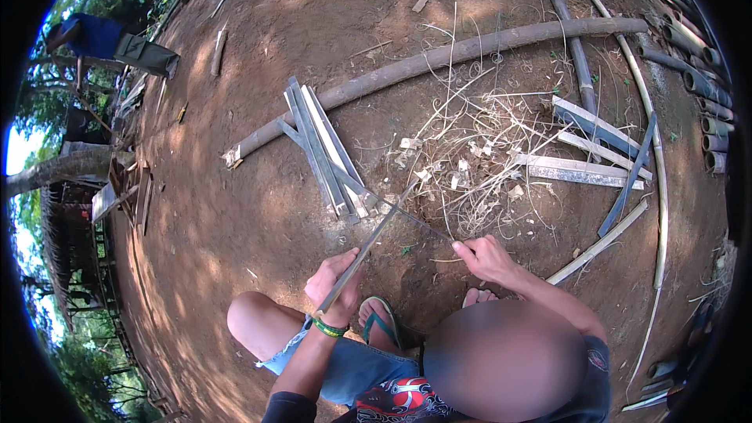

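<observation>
My left hand (333, 286), with a green wristband, is shut on the near end of a long thin bamboo strip (376, 231) that slants up and to the right. The fingers of my right hand (486, 257) are closed around the handle of a slim dark blade (419, 223). The blade runs left and crosses the strip near its far end. Both hands are held above bare brown earth, just beyond my knee and my sandalled foot (381, 321).
A bundle of split bamboo slats (321, 149) lies ahead on the left, and pale shavings (470, 157) lie ahead. A long log (470, 51) runs across the ground beyond them. More slats (583, 160) and stacked poles (709, 94) lie on the right. A person in blue (90, 35) is far left.
</observation>
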The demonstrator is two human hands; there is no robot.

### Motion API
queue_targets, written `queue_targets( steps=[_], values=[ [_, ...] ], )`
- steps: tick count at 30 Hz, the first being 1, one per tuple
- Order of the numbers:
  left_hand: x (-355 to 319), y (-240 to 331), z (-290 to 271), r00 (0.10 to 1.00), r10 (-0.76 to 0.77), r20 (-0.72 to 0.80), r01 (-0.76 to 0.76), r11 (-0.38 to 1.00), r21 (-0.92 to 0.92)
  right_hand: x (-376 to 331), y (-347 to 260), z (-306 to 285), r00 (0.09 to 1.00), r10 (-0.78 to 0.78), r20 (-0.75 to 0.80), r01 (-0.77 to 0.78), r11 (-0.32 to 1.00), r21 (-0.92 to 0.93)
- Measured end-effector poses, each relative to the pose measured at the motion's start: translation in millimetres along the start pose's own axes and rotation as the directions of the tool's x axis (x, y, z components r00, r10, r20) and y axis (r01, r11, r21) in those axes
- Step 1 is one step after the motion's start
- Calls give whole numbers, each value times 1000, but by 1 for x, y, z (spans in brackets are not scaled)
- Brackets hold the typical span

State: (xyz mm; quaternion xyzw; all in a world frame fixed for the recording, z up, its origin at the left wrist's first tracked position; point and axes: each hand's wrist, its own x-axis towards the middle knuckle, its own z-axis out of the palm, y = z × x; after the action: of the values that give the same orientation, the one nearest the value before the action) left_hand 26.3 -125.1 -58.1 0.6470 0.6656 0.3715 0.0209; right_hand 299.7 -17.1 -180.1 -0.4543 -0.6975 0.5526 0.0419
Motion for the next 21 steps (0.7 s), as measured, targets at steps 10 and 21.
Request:
queue_targets(
  steps=[10,21],
  values=[
    [6,-3,4,996,91,-6,-91,994,-57,14,11,-15,996,65,-64,-75,983,-166],
    [-3,-3,-4,999,33,13,-32,999,-39,-4,10,-2,998,13,-63,-18,997,-72]
  ],
)
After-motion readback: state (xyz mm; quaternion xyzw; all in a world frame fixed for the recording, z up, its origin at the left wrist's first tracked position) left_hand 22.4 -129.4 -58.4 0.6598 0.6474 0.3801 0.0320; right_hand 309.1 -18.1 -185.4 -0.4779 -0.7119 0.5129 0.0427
